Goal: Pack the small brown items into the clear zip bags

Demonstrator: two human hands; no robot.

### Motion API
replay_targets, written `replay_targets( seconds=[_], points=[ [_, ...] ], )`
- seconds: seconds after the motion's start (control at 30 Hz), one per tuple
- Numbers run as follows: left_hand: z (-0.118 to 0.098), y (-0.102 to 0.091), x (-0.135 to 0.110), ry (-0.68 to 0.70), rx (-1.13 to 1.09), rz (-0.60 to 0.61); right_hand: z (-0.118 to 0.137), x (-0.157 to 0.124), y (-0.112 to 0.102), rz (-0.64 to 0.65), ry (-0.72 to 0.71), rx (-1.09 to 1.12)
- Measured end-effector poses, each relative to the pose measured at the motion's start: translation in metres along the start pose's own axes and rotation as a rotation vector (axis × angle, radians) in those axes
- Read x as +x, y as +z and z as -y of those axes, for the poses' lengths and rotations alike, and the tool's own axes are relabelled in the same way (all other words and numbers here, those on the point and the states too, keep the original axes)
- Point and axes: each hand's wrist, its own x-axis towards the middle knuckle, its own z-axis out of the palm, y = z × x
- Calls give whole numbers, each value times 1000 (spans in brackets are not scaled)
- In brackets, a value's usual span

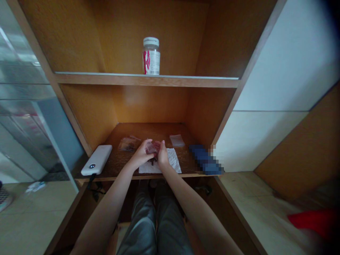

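Left hand [142,154] and right hand [163,156] together gripping a clear plastic baggie [151,148]; one slip could scatter those small dark bits [152,161].

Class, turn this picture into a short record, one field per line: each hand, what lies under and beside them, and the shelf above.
Left hand: holds a small clear bag
Right hand: close against the same bag; its exact grip is unclear
Under the hands: crumpled white sheet, with small dark pieces
Left side: several clear bags; white device with a dark cable
Right side: flat clear bag; dark blue item, pixelated
Upper shelf: upright bottle, white cap
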Motion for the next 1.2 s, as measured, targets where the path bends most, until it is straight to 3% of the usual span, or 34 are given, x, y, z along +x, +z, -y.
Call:
replay_targets(
  seconds=[0.1,0.23,0.53,0.8,1.2],
  points=[
    [-7,-1,-6,26,58,-44,2,-4,2,-136,-89,26],
    [-12,-5,-14,63,34,-136,7,-10,2,-161,-154,-153],
    [-7,-8,-22,140,-57,-211,12,-16,2,-187,-374,-360],
    [-4,-10,-26,161,-134,-170,15,-19,3,-115,-524,-322],
    [-1,-23,-39,-15,-258,-223,12,-17,2,-130,-666,-392]
  ],
)
